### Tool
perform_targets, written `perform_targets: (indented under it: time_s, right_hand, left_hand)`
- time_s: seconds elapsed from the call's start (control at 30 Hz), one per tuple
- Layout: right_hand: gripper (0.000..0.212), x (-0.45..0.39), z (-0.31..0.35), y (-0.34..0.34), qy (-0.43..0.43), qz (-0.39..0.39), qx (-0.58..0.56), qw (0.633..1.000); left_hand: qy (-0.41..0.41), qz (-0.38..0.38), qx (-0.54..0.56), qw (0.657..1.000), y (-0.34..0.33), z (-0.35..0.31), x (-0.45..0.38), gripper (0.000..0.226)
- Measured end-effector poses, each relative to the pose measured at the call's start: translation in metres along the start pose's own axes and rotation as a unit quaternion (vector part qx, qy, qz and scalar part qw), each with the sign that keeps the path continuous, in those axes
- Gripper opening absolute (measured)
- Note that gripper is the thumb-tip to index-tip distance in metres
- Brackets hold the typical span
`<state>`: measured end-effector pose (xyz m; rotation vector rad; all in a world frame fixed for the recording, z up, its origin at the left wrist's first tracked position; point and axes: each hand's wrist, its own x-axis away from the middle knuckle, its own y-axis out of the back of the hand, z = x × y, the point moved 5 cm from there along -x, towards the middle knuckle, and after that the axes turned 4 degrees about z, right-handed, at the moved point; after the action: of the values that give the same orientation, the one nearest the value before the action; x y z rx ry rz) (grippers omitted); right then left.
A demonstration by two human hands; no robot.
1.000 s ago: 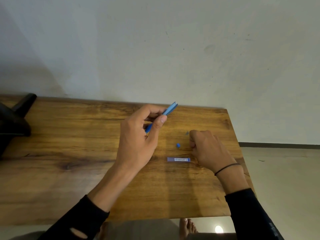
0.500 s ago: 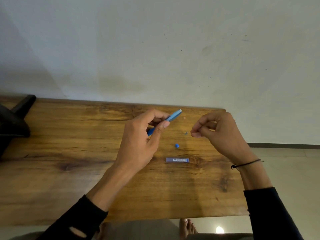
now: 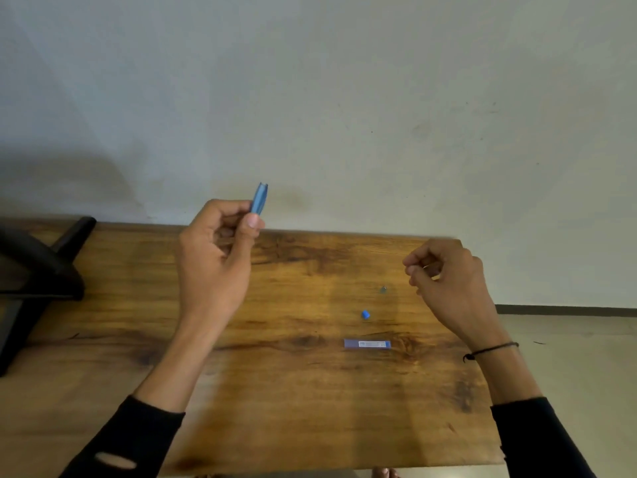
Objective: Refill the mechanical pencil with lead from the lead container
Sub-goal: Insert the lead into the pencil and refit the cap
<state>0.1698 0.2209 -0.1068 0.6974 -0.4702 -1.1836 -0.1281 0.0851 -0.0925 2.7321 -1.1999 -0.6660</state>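
Pale grey wall (image 3: 344, 81) fills the upper half of the frame, scuffed here and there, and below it one wooden desk (image 3: 293, 408) runs across the lower half, its right edge giving way to a light floor (image 3: 568, 339) at the far right. Two hands are raised over the desk, both arms in black sleeves. The left hand (image 3: 213, 267), left of centre, grips one blue mechanical pencil (image 3: 259, 199), fingers (image 3: 253, 220) and thumb closed round its lower part so that the upper end sticks up against the wall, nearly upright and tilted slightly right. The right hand (image 3: 448, 284), at the right of the frame, is held above the desk with its fingers (image 3: 413, 270) curled together in a pinch; whether anything sits between them I cannot tell, it would be too thin to see. One thin black band (image 3: 491, 350) circles that wrist. On the desk between the two hands lie three small things: one flat lead container (image 3: 367, 344), bluish with a pale label, lying lengthwise low and right of centre; one small blue cap (image 3: 365, 314) just above it, apart from it; and one tiny grey piece (image 3: 383, 289) higher still, near the right hand but not touching it. At the left edge of the frame one black stand (image 3: 38, 270) rests partly on the desk.
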Motion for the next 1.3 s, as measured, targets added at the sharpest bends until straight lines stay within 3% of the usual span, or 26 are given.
perform_targets:
  time_s: [0.3, 0.53, 0.7, 0.77, 0.87, 0.97, 1.03, 1.3]
  right_hand:
    - [0.016, 0.001, 0.009, -0.013, 0.008, 0.016, -0.004, 1.000]
    - [0.023, -0.004, -0.004, -0.046, 0.065, 0.115, 0.187, 0.973]
    - [0.016, -0.004, -0.003, -0.058, 0.088, 0.106, 0.233, 0.963]
    - [0.017, -0.007, -0.005, -0.047, 0.079, 0.088, 0.177, 0.977]
    - [0.015, -0.008, 0.004, -0.024, 0.043, 0.050, -0.014, 0.998]
    - [0.016, -0.001, 0.026, -0.004, 0.066, 0.018, -0.216, 0.974]
    - [0.019, 0.004, 0.042, 0.004, 0.097, 0.012, -0.292, 0.951]
    - [0.027, 0.013, 0.066, -0.001, 0.130, 0.066, -0.271, 0.952]
  left_hand:
    - [0.015, 0.079, 0.008, 0.997, -0.026, -0.012, 0.016, 0.011]
    - [0.007, 0.120, 0.010, 0.993, -0.040, -0.014, 0.024, 0.012]
    - [0.008, 0.144, 0.010, 0.989, -0.046, -0.011, 0.030, 0.014]
    - [0.006, 0.154, 0.003, 0.988, -0.052, -0.012, 0.033, 0.014]
    - [-0.002, 0.167, -0.007, 0.986, -0.056, -0.013, 0.034, 0.015]
    - [-0.013, 0.186, -0.014, 0.982, -0.058, -0.014, 0.036, 0.017]
    - [-0.016, 0.193, -0.017, 0.981, -0.060, -0.013, 0.038, 0.016]
    - [-0.039, 0.211, -0.040, 0.976, -0.066, -0.014, 0.042, 0.017]
